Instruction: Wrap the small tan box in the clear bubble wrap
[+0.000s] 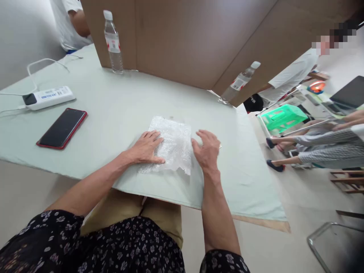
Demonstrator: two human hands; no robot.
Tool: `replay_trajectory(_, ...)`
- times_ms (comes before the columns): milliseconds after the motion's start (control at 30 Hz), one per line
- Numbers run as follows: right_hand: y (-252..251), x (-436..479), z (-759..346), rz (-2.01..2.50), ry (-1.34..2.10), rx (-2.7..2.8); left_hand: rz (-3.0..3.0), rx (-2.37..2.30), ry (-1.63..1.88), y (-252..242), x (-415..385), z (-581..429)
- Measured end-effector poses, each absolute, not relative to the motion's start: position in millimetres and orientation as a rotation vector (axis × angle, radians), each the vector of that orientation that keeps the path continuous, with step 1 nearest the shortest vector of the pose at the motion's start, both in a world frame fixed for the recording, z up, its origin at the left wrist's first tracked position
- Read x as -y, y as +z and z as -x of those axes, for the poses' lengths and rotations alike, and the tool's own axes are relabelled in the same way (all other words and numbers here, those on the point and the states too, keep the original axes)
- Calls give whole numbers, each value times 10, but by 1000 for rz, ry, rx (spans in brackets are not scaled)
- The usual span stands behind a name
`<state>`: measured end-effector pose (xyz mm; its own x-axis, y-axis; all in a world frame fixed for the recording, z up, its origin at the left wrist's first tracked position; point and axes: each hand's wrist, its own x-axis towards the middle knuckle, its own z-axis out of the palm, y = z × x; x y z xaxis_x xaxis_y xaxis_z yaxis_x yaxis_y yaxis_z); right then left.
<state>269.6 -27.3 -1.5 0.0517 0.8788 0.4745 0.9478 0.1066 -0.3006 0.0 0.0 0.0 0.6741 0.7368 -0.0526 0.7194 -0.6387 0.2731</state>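
A sheet of clear bubble wrap point(174, 146) lies on the pale green tablecloth point(113, 94) in front of me, its lower edge ragged. My left hand point(149, 148) rests on the wrap's left side, fingers spread and thumb pointing right. Just off the right edge of the wrap is my right hand point(207, 149), fingers apart and slightly curled, with nothing seen in it. A small pale object partly shows beside the right hand's outer edge; the hand hides most of it.
A phone in a red case point(62, 128) and a white power strip point(49, 98) with cables lie at left. Two water bottles point(113, 45) stand by a tall cardboard panel point(176, 41) at the back. Other people sit beyond, near a green plastic basket point(281, 117).
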Motion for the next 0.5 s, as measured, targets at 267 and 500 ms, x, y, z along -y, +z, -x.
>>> replay_trajectory(267,97,450,-3298,2419,83,1497,-2579,-1156,110,-5,-1,14)
replay_trajectory(500,188,407,-2805,1774,277,1518,-2523,-1200,265,-22,-78,58)
